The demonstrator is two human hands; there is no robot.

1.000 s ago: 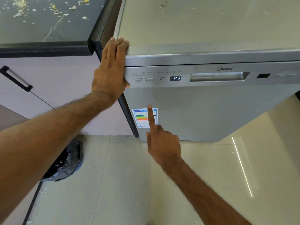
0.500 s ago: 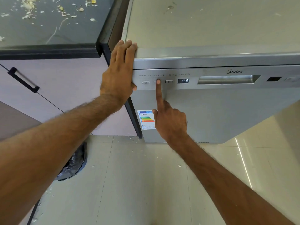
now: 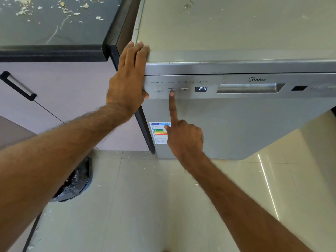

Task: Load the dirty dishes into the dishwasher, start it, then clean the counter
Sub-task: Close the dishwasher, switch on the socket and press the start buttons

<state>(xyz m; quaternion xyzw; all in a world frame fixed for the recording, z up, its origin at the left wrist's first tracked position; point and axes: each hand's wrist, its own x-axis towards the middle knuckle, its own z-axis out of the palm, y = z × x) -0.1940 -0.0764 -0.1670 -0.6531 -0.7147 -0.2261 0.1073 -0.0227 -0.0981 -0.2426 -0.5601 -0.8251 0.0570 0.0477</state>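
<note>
Left hand (image 3: 129, 79) open and flat, fingers straight and close together, laid over the top left front corner of the dishwasher (image 3: 236, 124); thumb against the left end of the control strip; nothing gripped. Right hand (image 3: 183, 137) in a pointing pose: index finger straight and raised, tip touching the middle button (image 3: 171, 90), remaining fingers curled into the palm and holding nothing.

Middle button flanked by a power button (image 3: 158, 90) on its left and a third button (image 3: 185, 89) on its right. Just right of these, a small display (image 3: 201, 89) reading P4, then a recessed door handle (image 3: 249, 88). Dishwasher door closed; energy label (image 3: 160, 132) on its lower left, partly hidden behind the right hand.

To the left of the appliance, touching its side, a dark counter (image 3: 54, 33) strewn with pale food scraps (image 3: 63, 8). Below the counter, a cabinet door (image 3: 63, 88) with a black bar handle (image 3: 18, 86). On the tiled floor (image 3: 145, 206), near the cabinet base, a black bag (image 3: 76, 180), partly hidden by the left forearm.
</note>
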